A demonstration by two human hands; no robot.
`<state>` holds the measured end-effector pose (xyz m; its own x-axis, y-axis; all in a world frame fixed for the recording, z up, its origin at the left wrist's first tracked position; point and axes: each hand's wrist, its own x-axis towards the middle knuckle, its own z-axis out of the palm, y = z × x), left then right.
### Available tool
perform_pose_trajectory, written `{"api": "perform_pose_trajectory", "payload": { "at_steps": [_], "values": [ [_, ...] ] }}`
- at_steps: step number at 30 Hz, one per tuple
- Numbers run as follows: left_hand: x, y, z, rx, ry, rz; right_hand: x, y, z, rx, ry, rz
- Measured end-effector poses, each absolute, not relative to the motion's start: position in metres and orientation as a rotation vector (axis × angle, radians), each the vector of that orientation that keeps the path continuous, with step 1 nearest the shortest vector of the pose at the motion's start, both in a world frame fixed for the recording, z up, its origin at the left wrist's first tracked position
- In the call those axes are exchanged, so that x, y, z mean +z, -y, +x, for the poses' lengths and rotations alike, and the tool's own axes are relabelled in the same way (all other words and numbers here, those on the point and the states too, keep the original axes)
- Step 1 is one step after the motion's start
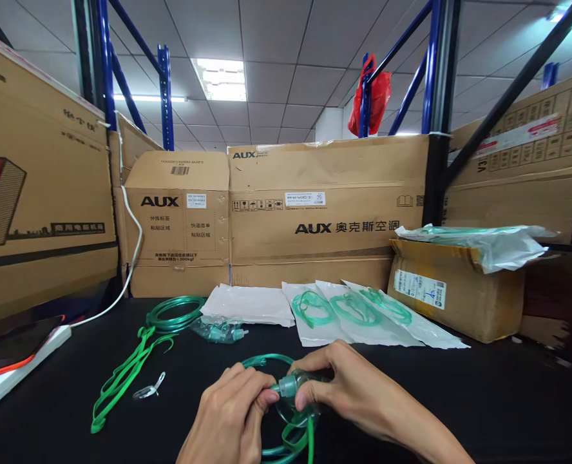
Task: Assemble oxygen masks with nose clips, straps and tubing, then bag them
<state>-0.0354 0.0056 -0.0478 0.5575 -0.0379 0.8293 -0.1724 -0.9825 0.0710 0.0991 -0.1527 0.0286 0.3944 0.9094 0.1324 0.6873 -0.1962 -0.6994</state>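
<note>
My left hand [232,412] is closed, pinching the end of green tubing where it meets a pale green connector [287,386]. On the other side my right hand [332,383] grips a clear plastic mask [290,412] with that connector on it, thumb and fingers around its body. A coil of green tubing [269,358] loops behind and below my hands. From the mask a bright green elastic strap [310,438] hangs toward the front edge of the view. Part of the mask is hidden by my right fingers.
Behind lie clear masks [221,331], a green tubing coil [174,313], white packets [247,304] and packed tubing [356,309]. Green straps [126,374] and a small clear-and-metal piece [151,388] are at left. A cardboard box [455,290] stands right; a power strip [25,370] lies far left.
</note>
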Motion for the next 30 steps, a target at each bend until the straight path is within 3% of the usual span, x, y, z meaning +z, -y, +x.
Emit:
{"api": "perform_pose_trajectory", "payload": {
  "at_steps": [7, 22, 30],
  "values": [
    [-0.053, -0.009, -0.037, 1.325, 0.157, 2.674, 0.028, 0.154, 0.099, 0.353, 1.376, -2.006],
    [-0.034, 0.0, -0.046, 0.616, -0.207, 2.372, 0.022, 0.167, 0.114, 0.191, 1.521, -1.958],
    [-0.043, -0.005, -0.047, 0.641, -0.204, 2.413, 0.017, 0.162, 0.111, 0.129, 1.625, -1.949]
  ]
}}
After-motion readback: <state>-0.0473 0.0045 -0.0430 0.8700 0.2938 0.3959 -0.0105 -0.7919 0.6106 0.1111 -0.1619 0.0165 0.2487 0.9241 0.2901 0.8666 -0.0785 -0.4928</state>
